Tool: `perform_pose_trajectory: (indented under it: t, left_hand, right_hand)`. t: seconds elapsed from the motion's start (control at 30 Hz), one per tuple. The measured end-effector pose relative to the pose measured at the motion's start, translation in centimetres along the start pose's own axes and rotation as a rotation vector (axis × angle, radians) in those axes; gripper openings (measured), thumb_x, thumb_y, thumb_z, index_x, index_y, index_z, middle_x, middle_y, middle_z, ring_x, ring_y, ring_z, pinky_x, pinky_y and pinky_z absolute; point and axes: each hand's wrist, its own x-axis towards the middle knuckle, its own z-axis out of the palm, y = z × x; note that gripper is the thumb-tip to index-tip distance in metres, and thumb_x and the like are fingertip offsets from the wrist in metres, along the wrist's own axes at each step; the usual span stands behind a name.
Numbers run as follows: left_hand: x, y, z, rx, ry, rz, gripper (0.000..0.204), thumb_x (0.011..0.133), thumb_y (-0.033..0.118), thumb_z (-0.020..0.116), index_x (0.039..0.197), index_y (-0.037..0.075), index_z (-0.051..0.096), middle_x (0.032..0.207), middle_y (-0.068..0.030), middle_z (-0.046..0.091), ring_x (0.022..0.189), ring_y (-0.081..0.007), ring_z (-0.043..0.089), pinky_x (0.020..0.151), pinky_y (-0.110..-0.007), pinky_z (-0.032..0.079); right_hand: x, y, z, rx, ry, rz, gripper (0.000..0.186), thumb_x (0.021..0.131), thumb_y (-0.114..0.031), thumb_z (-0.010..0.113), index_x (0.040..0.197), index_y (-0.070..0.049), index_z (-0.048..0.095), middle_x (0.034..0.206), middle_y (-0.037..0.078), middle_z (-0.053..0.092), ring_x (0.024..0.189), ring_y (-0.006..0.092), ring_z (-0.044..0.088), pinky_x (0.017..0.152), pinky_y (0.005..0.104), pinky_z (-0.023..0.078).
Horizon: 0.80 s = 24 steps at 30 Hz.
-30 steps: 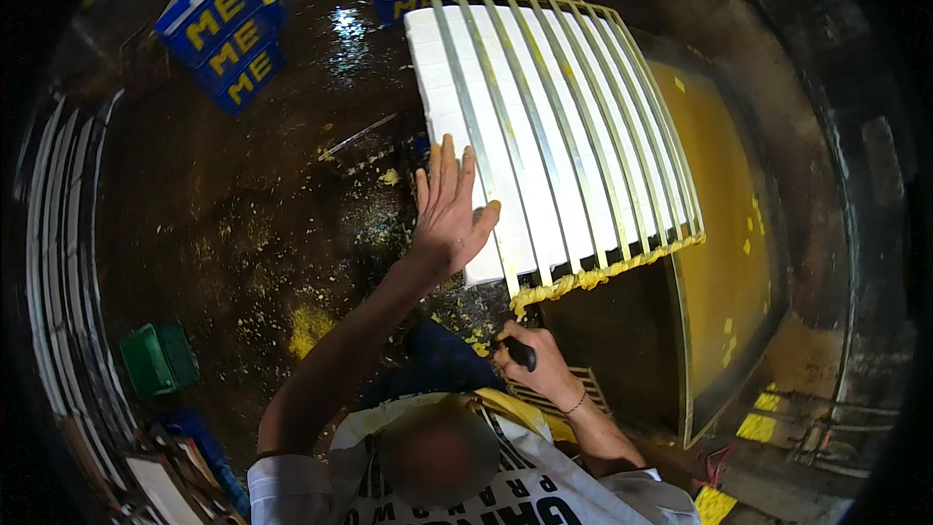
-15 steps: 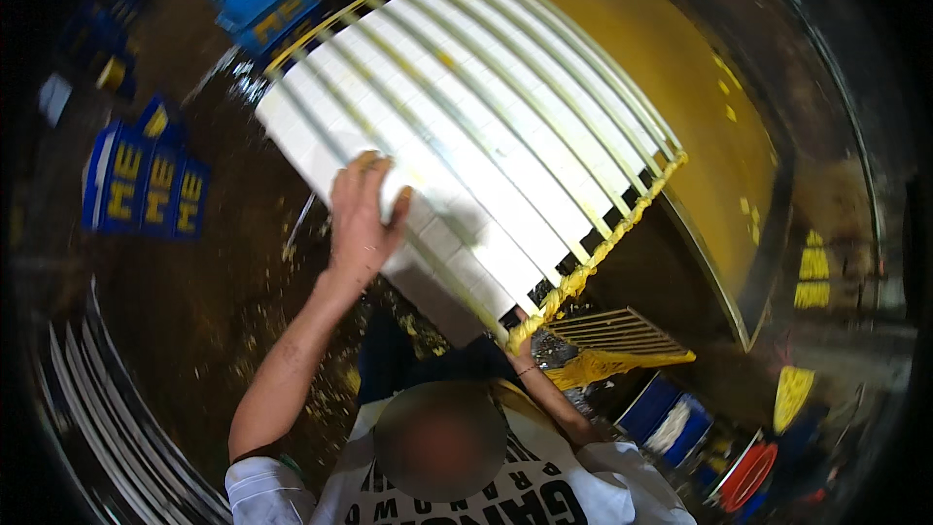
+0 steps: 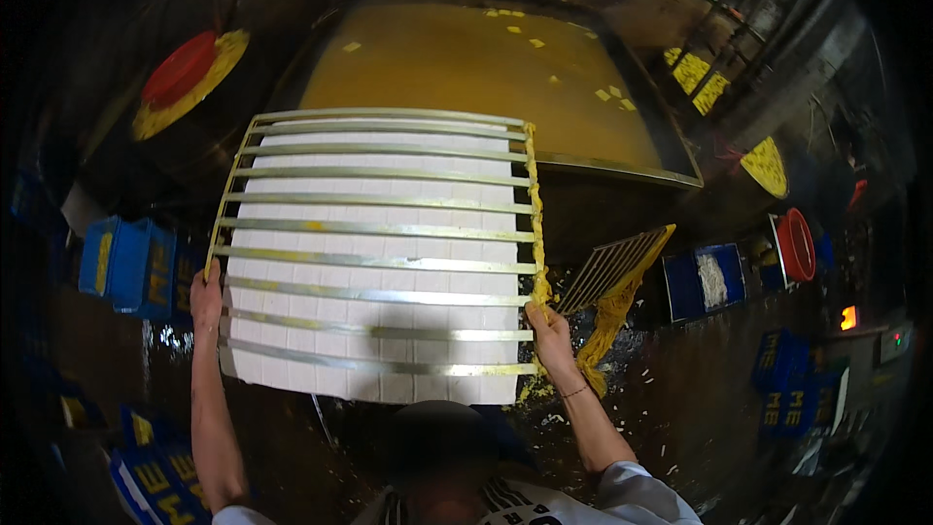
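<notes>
The scene is dimly lit; most brightness is returned by the flat white gridded slab (image 3: 374, 242) under the slatted pale metal rack (image 3: 369, 200), dulled toward 6 o'clock by a soft shadow (image 3: 398, 348). Glare is thrown off the wet brown floor (image 3: 146, 355) at 8 o'clock. Edges are bent, and corners are lost in black.

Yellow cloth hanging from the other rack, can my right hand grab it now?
Probably not without letting go: the right hand grips the white-loaded rack, though nothing visible blocks that yellow cloth.
</notes>
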Motion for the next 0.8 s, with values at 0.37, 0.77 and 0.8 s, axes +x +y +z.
perform_pose_trajectory:
  t: [0.37,0.77,0.8]
  left_hand:
    - [-29.7,23.2,-7.5,-0.749,-0.732,0.249,0.069,0.086,0.020,0.063,0.142,-0.007,0.035,0.125,-0.0243,0.058,0.105,-0.0336,0.067,0.067,-0.038,0.065]
    - [-51.1,15.9,34.4,-0.291,-1.104,0.490,0.079,0.095,0.010,0.055,0.155,0.003,0.004,0.158,-0.0262,0.017,0.145,-0.0417,0.023,0.112,-0.046,0.032]
    - [-51.4,16.9,33.8,-0.327,-1.151,0.447,0.083,0.098,0.019,0.057,0.156,0.007,-0.002,0.161,-0.0238,0.008,0.147,-0.0406,0.017,0.112,-0.048,0.034]
  right_hand:
    - [-6.2,8.6,-15.3,-1.063,0.055,0.235,0.057,0.103,-0.042,0.044,0.128,0.009,0.054,0.110,0.018,0.069,0.104,0.0249,0.064,0.093,0.0340,0.047]
    - [4.2,14.1,-12.2,-0.361,0.201,0.094,0.055,0.082,-0.012,0.065,0.130,0.006,0.046,0.107,0.024,0.063,0.098,0.0362,0.062,0.086,0.0410,0.049]
    - [6.2,17.9,-13.1,-0.484,0.213,0.177,0.049,0.081,-0.007,0.062,0.126,0.005,0.048,0.105,0.020,0.062,0.095,0.0319,0.061,0.084,0.0394,0.049]
